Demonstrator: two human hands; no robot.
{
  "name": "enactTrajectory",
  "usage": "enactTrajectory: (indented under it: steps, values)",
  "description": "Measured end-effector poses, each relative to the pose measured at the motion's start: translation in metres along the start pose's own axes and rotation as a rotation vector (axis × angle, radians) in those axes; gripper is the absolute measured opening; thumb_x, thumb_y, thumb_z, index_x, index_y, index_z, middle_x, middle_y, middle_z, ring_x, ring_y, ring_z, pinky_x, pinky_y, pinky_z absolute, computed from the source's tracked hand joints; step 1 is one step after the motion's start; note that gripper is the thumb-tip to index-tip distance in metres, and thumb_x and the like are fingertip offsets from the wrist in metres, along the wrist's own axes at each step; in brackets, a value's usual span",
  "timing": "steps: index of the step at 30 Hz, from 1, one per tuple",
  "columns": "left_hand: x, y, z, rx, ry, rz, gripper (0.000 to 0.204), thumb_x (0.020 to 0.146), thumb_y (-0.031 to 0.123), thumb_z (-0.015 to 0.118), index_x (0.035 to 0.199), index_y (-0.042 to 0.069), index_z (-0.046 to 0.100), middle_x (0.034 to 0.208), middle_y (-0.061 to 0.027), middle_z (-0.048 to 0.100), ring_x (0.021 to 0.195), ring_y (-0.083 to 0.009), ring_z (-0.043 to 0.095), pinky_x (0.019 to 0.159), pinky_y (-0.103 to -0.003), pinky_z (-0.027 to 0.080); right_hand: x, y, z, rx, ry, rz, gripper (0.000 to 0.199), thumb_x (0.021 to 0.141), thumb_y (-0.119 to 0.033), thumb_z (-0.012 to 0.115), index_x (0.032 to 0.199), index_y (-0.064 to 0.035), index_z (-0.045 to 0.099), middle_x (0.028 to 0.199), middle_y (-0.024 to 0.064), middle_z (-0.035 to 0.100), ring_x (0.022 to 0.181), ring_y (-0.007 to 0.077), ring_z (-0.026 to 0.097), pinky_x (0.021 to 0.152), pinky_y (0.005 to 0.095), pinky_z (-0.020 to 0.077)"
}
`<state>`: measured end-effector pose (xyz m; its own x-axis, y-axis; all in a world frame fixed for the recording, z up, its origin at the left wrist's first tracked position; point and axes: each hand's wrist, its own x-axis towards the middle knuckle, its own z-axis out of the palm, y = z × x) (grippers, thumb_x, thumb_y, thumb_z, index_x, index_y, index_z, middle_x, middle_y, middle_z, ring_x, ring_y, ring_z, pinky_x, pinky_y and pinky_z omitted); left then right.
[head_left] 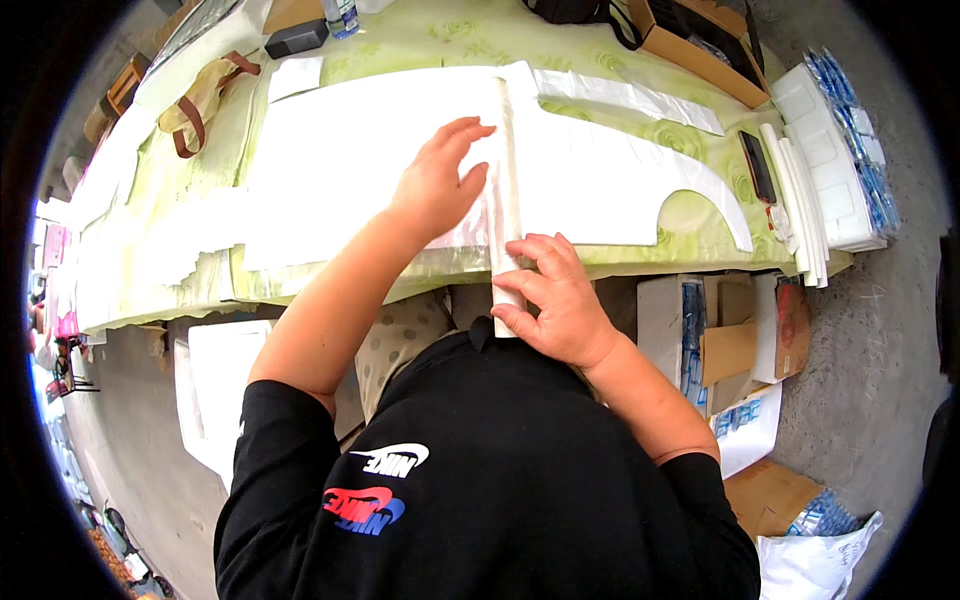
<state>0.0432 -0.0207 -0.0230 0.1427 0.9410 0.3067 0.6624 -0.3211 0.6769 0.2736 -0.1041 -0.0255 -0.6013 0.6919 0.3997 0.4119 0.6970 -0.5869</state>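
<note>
A long, narrow white roll (507,190) lies across the table, pointing away from me, with its near end past the table edge. My right hand (555,305) is at that near end, its spread, curved fingertips resting on the roll. My left hand (440,180) is just left of the roll, over a large white sheet (340,150); its fingers are apart and grip nothing, and its fingertips come close to the roll. On the roll's right lies a white sheet with a curved cut-out edge (600,190). Whether the roll joins either sheet, I cannot tell.
A green flowered cloth (440,40) covers the table. A white strip (630,98), a dark phone (757,167) and white rolls (795,205) lie to the right. An open carton (700,50) stands far right, a bag with brown handles (200,105) left. Boxes (735,340) stand below.
</note>
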Motion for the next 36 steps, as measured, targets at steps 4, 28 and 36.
enactTrajectory:
  steps: [4,28,36]
  values:
    - [-0.008,-0.003,0.006,0.097,-0.111,0.249,0.034,0.097,0.018,0.067,0.131,0.016,0.069,0.155,-0.0136,0.048,0.14,-0.0413,0.047,0.113,-0.047,0.044,0.002,-0.004,0.001,-0.035,0.001,-0.001,0.032,0.081,-0.03,0.081,0.106,-0.0121,0.072,0.127,0.0119,0.059,0.127,0.0373,0.051,0.111,0.0591,0.0347]
    - [-0.044,-0.063,-0.023,-0.66,0.114,-0.222,0.039,0.105,0.025,0.053,0.14,0.006,0.056,0.142,-0.0084,0.058,0.136,-0.0244,0.047,0.112,-0.037,0.039,0.147,0.067,0.045,-0.407,0.0,0.016,0.065,0.087,-0.029,0.07,0.145,-0.0061,0.054,0.15,0.0103,0.052,0.147,0.0377,0.037,0.121,0.063,0.0236]
    - [-0.031,-0.047,-0.065,-0.243,0.193,0.249,0.031,0.1,0.022,0.054,0.119,0.008,0.073,0.143,-0.0143,0.056,0.136,-0.0339,0.048,0.116,-0.045,0.036,0.112,-0.017,0.083,-0.093,-0.275,-0.242,0.04,0.085,-0.024,0.07,0.121,-0.0062,0.07,0.129,0.0101,0.064,0.136,0.0318,0.048,0.121,0.0585,0.0261]
